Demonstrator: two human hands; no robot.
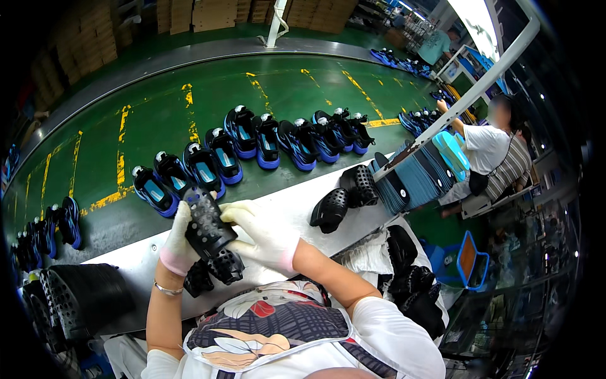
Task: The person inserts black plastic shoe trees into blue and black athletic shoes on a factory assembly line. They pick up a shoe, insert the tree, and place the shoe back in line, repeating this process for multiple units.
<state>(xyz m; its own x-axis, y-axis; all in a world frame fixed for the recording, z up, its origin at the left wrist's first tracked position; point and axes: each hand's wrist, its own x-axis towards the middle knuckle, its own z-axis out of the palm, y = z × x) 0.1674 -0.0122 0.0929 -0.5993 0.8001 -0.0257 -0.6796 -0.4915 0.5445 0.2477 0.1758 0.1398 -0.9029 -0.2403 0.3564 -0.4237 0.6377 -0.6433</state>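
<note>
Both my hands wear white gloves and hold a black perforated insole (205,222) upright over the grey worktable (287,196). My left hand (176,240) grips its left edge from behind. My right hand (262,232) pinches its right side, fingers curled over the top. A second black perforated piece (224,266) hangs just under the insole, and another dark piece (198,279) lies by my left wrist.
A green conveyor (158,120) carries a row of black-and-blue shoes (252,142) past the table. More black insoles (344,196) lie to the right, a stack (69,297) sits at left, and blue-grey insoles (416,180) fan out near a seated person (495,151).
</note>
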